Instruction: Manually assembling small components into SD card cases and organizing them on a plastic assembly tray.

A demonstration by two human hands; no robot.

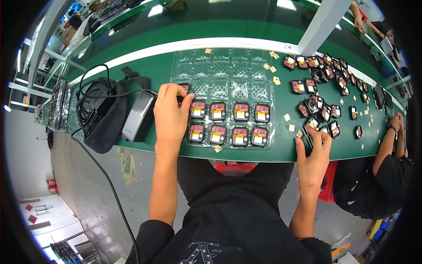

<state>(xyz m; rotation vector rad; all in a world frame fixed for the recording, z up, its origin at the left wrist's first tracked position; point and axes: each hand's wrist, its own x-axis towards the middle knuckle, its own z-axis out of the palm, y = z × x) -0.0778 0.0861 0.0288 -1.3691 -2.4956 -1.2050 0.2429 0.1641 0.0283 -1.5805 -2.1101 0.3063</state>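
A clear plastic blister tray (269, 140) lies on the green table in front of me. Its two nearest rows hold several small square black devices (217, 134) with red-and-white label faces. At the tray's left edge, one row farther back, my left hand (169, 115) pinches another such device (183, 87), partly hidden by the fingers. My right hand (314, 162) is at the near side of a loose group of the same devices on the right. Its thumb and fingers close around a device seen edge-on (307, 137), mostly covered, beside a tilted one (311, 124).
Left of the tray stand a grey box-shaped unit (140, 115) and a black mesh pouch (105, 119) with cables. Small beige paper squares (287, 117) are scattered about. A white post (323, 26) rises at the table's back rail. Another person's arm (387, 141) is at far right.
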